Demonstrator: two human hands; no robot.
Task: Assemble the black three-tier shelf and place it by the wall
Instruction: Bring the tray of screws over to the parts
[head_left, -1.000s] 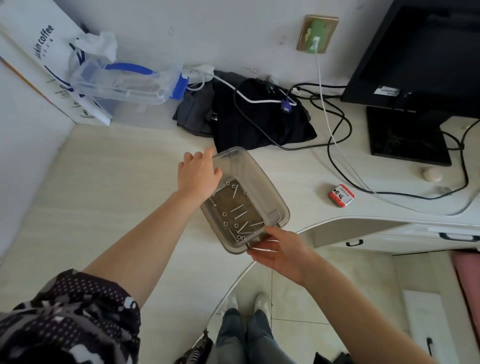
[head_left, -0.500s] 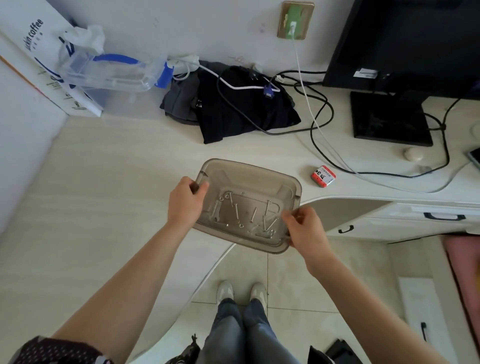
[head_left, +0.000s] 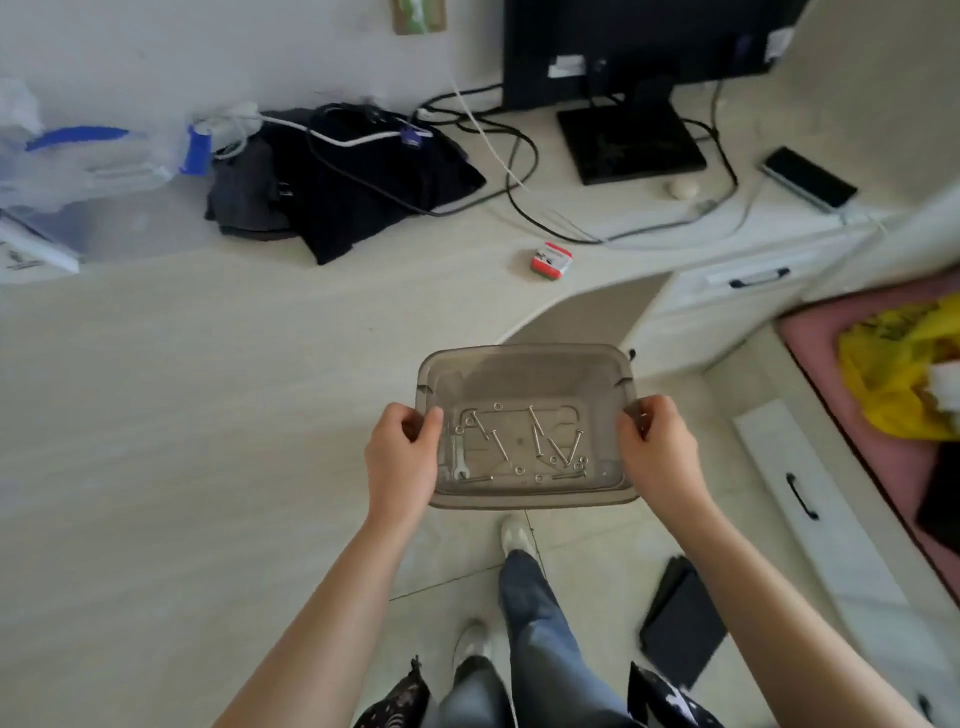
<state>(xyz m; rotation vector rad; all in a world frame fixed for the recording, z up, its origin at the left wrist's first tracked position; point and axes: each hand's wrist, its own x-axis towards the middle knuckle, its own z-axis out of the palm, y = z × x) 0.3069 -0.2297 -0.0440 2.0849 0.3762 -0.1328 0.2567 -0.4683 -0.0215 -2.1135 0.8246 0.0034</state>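
Note:
A smoky translucent plastic tray (head_left: 524, 364) hangs in the air off the desk's curved front edge, above the tiled floor. Several silver screws (head_left: 537, 436), washers and a small flat wrench (head_left: 460, 457) lie loose on its bottom. My left hand (head_left: 402, 457) grips the tray's left rim, thumb over the edge. My right hand (head_left: 660, 452) grips the right rim the same way. A stack of flat black panels (head_left: 680, 623) lies on the floor at the lower right.
The pale desk (head_left: 182, 415) carries a dark heap of clothes (head_left: 337, 187), cables, a monitor stand (head_left: 631, 140), a small red box (head_left: 550, 260), a phone (head_left: 808, 176) and a clear blue-handled container (head_left: 93, 161). White drawers (head_left: 748, 275) and a pink surface with a yellow bag (head_left: 893, 384) stand right.
Both hands took the tray by its short sides and carried it off the desk toward me and rightward. My view swung right and down, bringing the floor panels into sight.

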